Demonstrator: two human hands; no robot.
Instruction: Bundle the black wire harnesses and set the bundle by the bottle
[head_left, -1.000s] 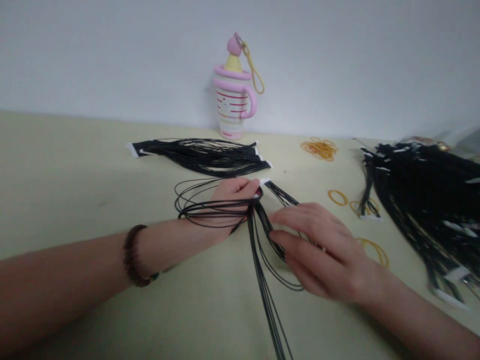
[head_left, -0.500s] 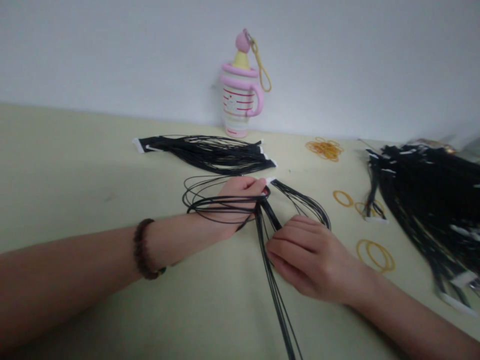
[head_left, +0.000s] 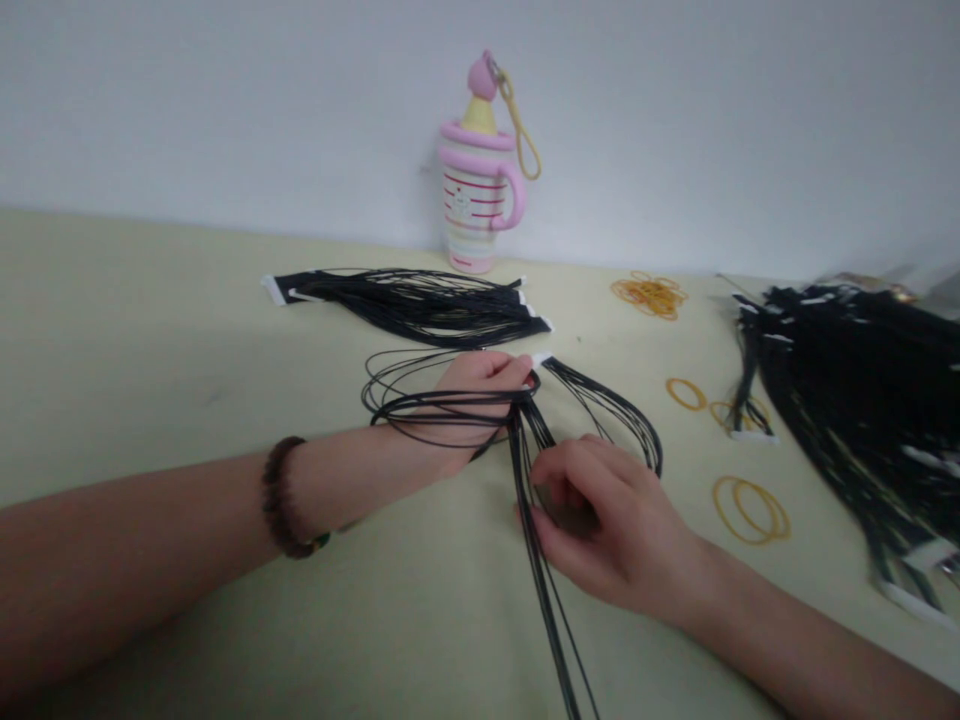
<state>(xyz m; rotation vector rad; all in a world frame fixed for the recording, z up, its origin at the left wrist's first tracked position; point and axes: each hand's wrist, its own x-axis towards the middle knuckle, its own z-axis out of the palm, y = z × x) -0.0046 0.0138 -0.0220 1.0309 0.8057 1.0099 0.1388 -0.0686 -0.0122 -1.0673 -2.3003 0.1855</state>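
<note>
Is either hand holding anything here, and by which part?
The left hand holds the looped black wires where they gather, beside a white connector. The right hand is at the hanging strands; whether it grips them cannot be told.

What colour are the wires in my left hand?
The wires are black, clearest in the head view.

A plain, dimly lit grey wall rises beyond the grip; a flat, pale yellow-green tabletop spreads beneath.
</note>
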